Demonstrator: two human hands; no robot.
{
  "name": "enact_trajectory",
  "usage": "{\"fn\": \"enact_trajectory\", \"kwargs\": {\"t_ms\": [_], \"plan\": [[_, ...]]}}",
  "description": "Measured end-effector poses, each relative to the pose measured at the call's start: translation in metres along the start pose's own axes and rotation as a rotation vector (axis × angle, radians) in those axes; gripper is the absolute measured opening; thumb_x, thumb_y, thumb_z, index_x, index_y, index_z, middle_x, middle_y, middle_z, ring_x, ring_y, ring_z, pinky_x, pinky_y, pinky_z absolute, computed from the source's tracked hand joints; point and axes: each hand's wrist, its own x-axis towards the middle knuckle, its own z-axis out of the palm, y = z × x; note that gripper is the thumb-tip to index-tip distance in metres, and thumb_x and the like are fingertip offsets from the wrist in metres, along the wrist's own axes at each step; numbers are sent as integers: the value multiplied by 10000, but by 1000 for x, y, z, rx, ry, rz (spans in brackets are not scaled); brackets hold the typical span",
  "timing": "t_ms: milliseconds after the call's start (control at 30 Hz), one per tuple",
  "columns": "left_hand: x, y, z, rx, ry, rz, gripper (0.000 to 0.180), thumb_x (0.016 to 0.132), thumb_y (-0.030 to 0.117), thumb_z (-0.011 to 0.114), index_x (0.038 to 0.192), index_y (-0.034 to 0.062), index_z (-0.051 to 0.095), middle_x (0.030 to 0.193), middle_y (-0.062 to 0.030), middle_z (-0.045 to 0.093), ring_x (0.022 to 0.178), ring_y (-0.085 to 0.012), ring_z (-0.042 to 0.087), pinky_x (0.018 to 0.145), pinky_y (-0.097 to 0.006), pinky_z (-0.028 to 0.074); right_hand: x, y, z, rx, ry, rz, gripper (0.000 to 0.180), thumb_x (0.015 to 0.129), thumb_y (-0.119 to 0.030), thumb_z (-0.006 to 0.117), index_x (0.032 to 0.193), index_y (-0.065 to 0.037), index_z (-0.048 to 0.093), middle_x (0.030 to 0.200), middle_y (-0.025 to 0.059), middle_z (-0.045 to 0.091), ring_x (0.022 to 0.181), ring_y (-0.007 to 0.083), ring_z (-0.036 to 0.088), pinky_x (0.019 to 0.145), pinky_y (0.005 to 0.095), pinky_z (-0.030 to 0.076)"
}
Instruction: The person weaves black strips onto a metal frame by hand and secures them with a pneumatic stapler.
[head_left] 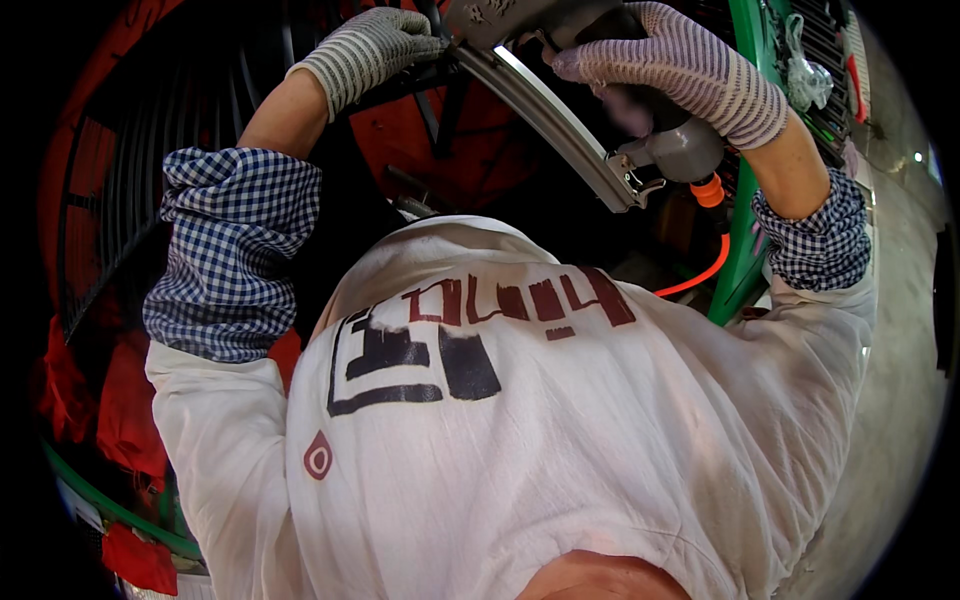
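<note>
The work looks mid-way — the right hand [670, 60] is gripping a grey air-powered tool [640, 130] up at the frame top, the left hand [375, 45] is clamping the dark metal frame [420, 75] beside it — nothing yet finished.

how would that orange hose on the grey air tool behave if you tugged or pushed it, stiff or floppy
Probably bendy rather than stiff: the orange hose curves loosely below the grey tool. It looks thin, so likely light for its length. A tug would probably pull on the tool, since the hose joins it at an orange fitting below the right hand.
</note>
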Motion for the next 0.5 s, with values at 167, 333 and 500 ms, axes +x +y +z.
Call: {"fn": "enact_trajectory", "kwargs": {"t_ms": [167,333,500], "plan": [[2,-3,0,25,16,25,403,957,422,647,1140,71,722,904,-81,705,805,-206,653,760,-365,563,1,-1,0,25,-19,30,288,934,-266,737,803,-12,695,635,22,626,553,104,598,511,256,469],[1,-1,0,-46,6,-28,398,954,413,657,1155,76,722,918,-86,711,825,-213,662,779,-365,563,1,0,0,18,-38,24,289,936,-267,735,803,-13,697,631,26,626,552,110,600,509,265,462],[-3,1,-1,-61,-1,2,390,956,396,662,1168,74,722,952,-93,722,858,-223,676,815,-370,557,2,-1,0,-47,-33,30,281,938,-260,732,814,-11,694,630,23,619,553,111,599,507,267,465]]}}
